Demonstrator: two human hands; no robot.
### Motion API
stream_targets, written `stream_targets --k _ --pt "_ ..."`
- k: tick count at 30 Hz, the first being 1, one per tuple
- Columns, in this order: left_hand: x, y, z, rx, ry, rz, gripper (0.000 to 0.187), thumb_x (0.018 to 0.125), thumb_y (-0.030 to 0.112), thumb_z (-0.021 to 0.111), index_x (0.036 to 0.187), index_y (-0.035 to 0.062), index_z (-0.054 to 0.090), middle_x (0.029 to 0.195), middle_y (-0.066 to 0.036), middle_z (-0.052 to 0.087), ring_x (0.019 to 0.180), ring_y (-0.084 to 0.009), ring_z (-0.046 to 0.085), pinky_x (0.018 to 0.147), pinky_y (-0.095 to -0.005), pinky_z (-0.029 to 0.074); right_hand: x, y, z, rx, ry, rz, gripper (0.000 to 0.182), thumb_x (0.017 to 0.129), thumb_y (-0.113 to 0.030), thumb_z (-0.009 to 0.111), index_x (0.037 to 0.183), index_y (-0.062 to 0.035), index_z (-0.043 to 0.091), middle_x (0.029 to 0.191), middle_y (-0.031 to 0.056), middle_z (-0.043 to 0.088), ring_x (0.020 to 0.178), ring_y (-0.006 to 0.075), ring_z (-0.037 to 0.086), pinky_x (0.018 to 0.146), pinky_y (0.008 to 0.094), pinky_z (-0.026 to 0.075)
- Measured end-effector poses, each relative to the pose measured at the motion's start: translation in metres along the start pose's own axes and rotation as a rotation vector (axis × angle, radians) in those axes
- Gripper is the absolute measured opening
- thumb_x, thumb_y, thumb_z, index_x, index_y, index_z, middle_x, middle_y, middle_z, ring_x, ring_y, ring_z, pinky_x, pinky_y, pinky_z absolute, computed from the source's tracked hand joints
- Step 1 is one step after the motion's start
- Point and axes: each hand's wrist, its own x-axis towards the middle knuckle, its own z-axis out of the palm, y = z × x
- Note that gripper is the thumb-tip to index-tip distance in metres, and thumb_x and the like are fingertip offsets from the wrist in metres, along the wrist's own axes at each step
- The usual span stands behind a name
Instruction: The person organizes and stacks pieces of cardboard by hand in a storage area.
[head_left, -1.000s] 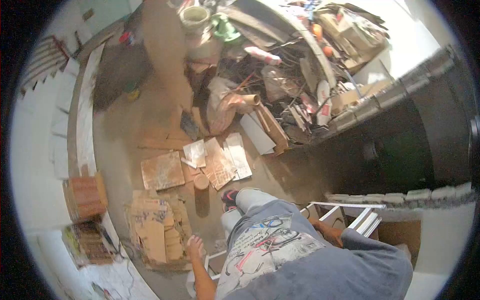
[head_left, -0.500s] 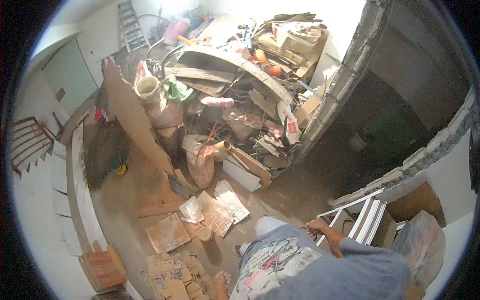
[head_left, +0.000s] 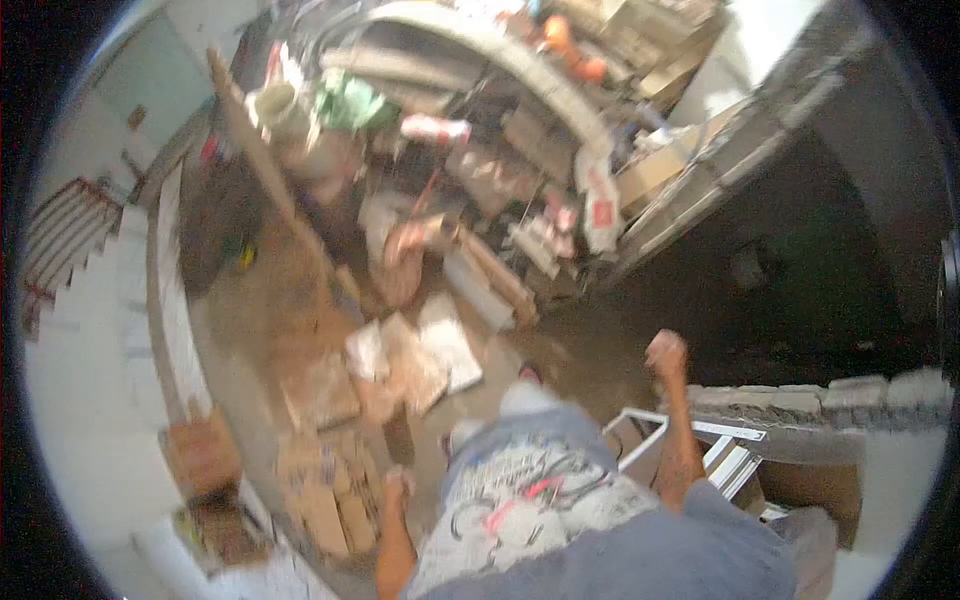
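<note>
My left hand [head_left: 398,482] hangs low beside my body, just right of the flattened cardboard pieces [head_left: 325,490]. Its fingers are too blurred to make out. My right hand [head_left: 667,350] is raised above the white metal frame [head_left: 642,440], apart from it, with its fingers curled in. Whether anything is inside them cannot be seen. Ahead of my feet lie dusty tiles or boards [head_left: 445,345] on the floor.
A large heap of debris holds a green bag [head_left: 350,103], a curved board [head_left: 500,50] and cardboard [head_left: 650,180]. At the right a broken block wall edge [head_left: 820,400] borders a dark opening. A reddish stack [head_left: 203,455] stands at the left.
My right hand has lifted away from the white metal frame and reaches forward. My left arm shows more. The view has shifted and blurred, and my feet have moved.
</note>
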Motion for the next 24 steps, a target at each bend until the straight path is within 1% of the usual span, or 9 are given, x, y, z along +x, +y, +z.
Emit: stream_targets --k 1,2,4,7,11,14,17,20,24 --pt "-0.030 0.043 0.050 0.018 0.253 -0.032 0.021 0.096 0.028 0.051 0.094 0.0084 0.056 0.074 -0.005 0.057 0.061 -0.0175 0.056 0.049 -0.0327 0.045 0.030 -0.014 -0.024 -0.038 0.078 -0.065 0.008 0.076 -0.005 0.056 0.069 -0.0033 0.058 0.068 0.0094 0.055 0.064 0.0220 0.057 0.059 0.0363 0.048" --pt "-0.021 0.042 0.055 -0.088 0.248 -0.094 0.027 0.095 0.029 0.052 0.107 0.0057 0.058 0.091 -0.008 0.063 0.076 -0.0199 0.062 0.058 -0.0329 0.049 0.056 -0.031 -0.045 0.144 0.182 0.109 0.008 0.077 -0.006 0.057 0.069 -0.0038 0.057 0.069 0.0080 0.054 0.062 0.0209 0.057 0.058 0.0339 0.049" --pt "-0.035 0.066 0.099 -0.085 0.255 -0.060 0.034 0.095 0.028 0.053 0.118 0.0040 0.057 0.103 -0.011 0.064 0.088 -0.0231 0.065 0.067 -0.0348 0.052 0.109 -0.027 -0.091 0.244 0.412 0.113 0.010 0.088 -0.011 0.054 0.089 -0.0045 0.062 0.082 0.0043 0.059 0.066 0.0148 0.057 0.061 0.0297 0.051" --pt "-0.043 0.079 0.154 -0.051 0.324 -0.102 0.037 0.095 0.028 0.052 0.123 0.0042 0.055 0.110 -0.011 0.064 0.094 -0.0243 0.065 0.071 -0.0349 0.053 0.184 -0.042 -0.176 0.072 0.594 -0.072 0.027 0.098 -0.027 0.052 0.104 -0.0011 0.056 0.087 0.0057 0.058 0.068 0.0133 0.056 0.065 0.0271 0.049" --pt "-0.046 0.073 0.199 0.110 0.234 -0.151 0.035 0.094 0.028 0.054 0.121 0.0057 0.056 0.107 -0.011 0.064 0.088 -0.0226 0.064 0.071 -0.0351 0.053 0.258 -0.094 -0.240 -0.058 1.001 -0.328 0.050 0.099 -0.038 0.047 0.120 0.0072 0.052 0.114 0.0275 0.059 0.103 0.0329 0.061 0.087 0.0383 0.048" --pt "-0.049 0.078 0.217 0.409 0.138 -0.117 0.033 0.093 0.027 0.055 0.119 0.0071 0.057 0.102 -0.010 0.064 0.080 -0.0205 0.063 0.069 -0.0341 0.053 0.274 -0.173 -0.256 -0.175 1.021 0.020 0.063 0.097 -0.046 0.042 0.120 0.0118 0.048 0.120 0.0378 0.051 0.113 0.0426 0.055 0.092 0.0414 0.046" --pt "-0.036 0.084 0.215 0.551 0.088 -0.105 0.031 0.093 0.026 0.056 0.117 0.0076 0.059 0.098 -0.008 0.064 0.073 -0.0190 0.062 0.064 -0.0339 0.052 0.320 -0.173 -0.264 -0.335 0.987 -0.006 0.064 0.094 -0.050 0.047 0.116 0.0100 0.053 0.113 0.0358 0.056 0.106 0.0452 0.058 0.086 0.0484 0.048" --pt "-0.008 0.089 0.196 0.186 0.097 -0.211 0.030 0.092 0.026 0.058 0.115 0.0067 0.059 0.093 -0.006 0.062 0.071 -0.0189 0.064 0.053 -0.0324 0.049 0.355 -0.156 -0.256 -0.476 0.995 -0.107 0.056 0.095 -0.044 0.050 0.113 0.0086 0.054 0.103 0.0346 0.060 0.096 0.0465 0.061 0.080 0.0496 0.050" --pt "-0.005 0.168 0.221 0.277 0.226 -0.101 0.027 0.093 0.023 0.058 0.115 0.0067 0.059 0.092 -0.005 0.061 0.072 -0.0199 0.065 0.052 -0.0300 0.048 0.368 -0.147 -0.250 -0.441 1.174 -0.278 0.048 0.094 -0.038 0.056 0.107 0.0079 0.054 0.093 0.0310 0.062 0.082 0.0447 0.063 0.067 0.0465 0.052"
